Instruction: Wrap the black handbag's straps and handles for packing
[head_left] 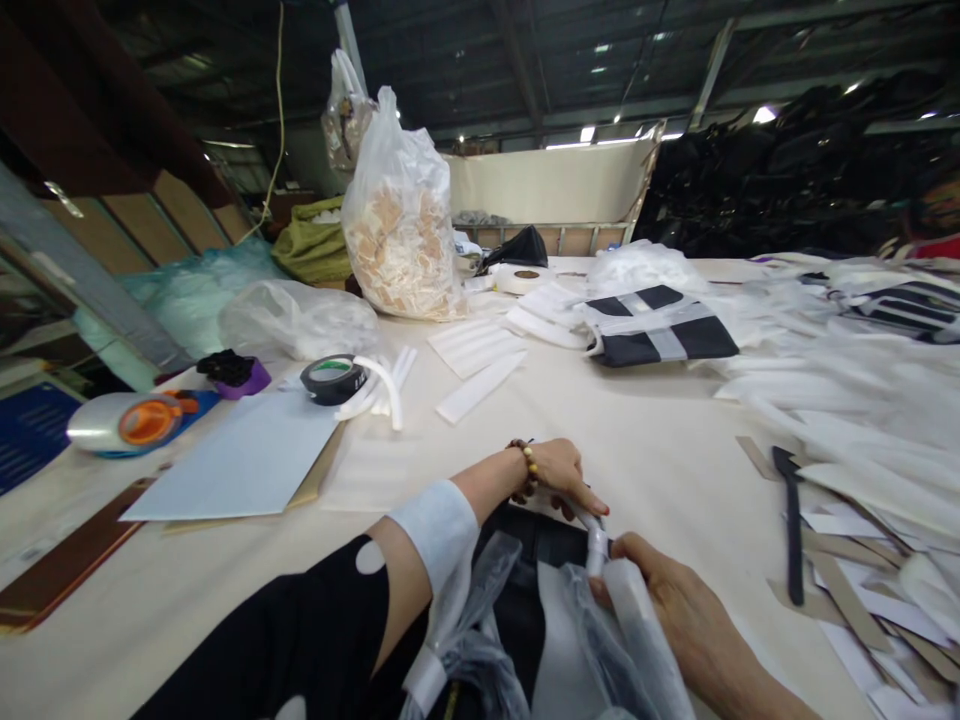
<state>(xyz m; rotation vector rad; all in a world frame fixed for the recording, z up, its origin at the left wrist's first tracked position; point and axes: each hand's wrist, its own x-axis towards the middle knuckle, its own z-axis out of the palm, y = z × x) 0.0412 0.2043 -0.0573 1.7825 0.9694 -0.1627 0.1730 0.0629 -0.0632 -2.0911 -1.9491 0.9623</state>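
A black bag (517, 610) stands close in front of me at the table's near edge, with clear plastic film and white wrapping around its straps. My left hand (562, 475), with a beaded bracelet at the wrist, reaches over the bag's far side. Its fingers close on a white-wrapped strap (598, 545). On the right side, my right hand (667, 590) pinches the same strap lower down, thumb and fingers together beside the cloudy plastic wrap (637, 630). Part of both hands' fingertips is hidden by the wrapping.
On the left lie a tape dispenser (124, 422), black tape roll (334, 380), pale blue sheet (236, 455) and phone-like brown slab (71, 560). A bag of scraps (401, 220) stands at the back. A wrapped black bag (660, 325), black tool (791, 525) and card strips (847, 590) lie right.
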